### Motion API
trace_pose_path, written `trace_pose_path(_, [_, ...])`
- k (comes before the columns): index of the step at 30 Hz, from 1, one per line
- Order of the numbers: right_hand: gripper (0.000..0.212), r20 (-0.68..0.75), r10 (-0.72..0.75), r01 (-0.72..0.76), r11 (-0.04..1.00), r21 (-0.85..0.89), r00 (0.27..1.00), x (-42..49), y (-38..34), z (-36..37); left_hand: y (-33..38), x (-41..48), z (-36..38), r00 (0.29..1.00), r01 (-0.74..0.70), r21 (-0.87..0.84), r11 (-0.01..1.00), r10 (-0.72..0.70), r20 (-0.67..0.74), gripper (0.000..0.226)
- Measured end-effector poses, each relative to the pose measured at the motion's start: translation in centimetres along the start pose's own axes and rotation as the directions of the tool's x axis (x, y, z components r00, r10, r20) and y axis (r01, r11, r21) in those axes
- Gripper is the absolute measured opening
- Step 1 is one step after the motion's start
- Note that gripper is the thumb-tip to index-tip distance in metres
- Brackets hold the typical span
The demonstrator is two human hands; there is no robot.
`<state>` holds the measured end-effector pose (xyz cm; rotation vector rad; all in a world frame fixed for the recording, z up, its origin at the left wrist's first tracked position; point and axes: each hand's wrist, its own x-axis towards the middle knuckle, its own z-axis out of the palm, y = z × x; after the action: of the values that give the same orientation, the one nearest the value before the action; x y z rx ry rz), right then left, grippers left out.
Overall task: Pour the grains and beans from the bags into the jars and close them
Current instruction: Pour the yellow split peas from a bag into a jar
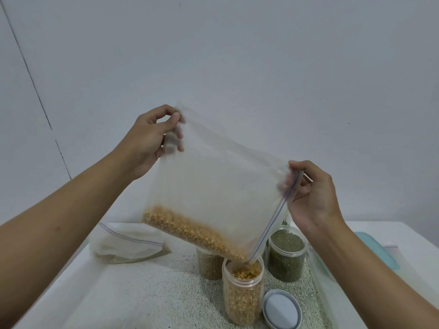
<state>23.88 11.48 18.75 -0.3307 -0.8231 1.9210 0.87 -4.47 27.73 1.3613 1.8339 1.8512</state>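
Note:
A clear zip bag (pixel 213 186) with yellow grains along its lower edge is held tilted over the table. My left hand (pixel 148 141) pinches its upper left corner; my right hand (pixel 311 195) grips the zip edge on the right. The bag's lowest corner hangs in the mouth of an open clear jar (pixel 243 298), nearly full of yellow grains. Behind it stand an open jar of green beans (pixel 286 255) and a jar of brownish beans (pixel 209 264), partly hidden by the bag. A grey lid (pixel 281 309) lies flat right of the yellow jar.
Another zip bag (pixel 128 245) with a few grains lies slumped at the back left of the speckled table (pixel 152 295). A clear container with a teal lid (pixel 377 248) sits along the right side. A plain wall rises behind.

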Motion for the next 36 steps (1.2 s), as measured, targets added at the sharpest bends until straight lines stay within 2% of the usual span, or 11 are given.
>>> trace_pose_path(36, [0.013,-0.002,-0.011,0.011,1.000,0.004,1.000,-0.4,-0.2,0.9,0.3,-0.4,-0.7,1.000,-0.020,0.004,1.000,0.020,-0.012,0.018])
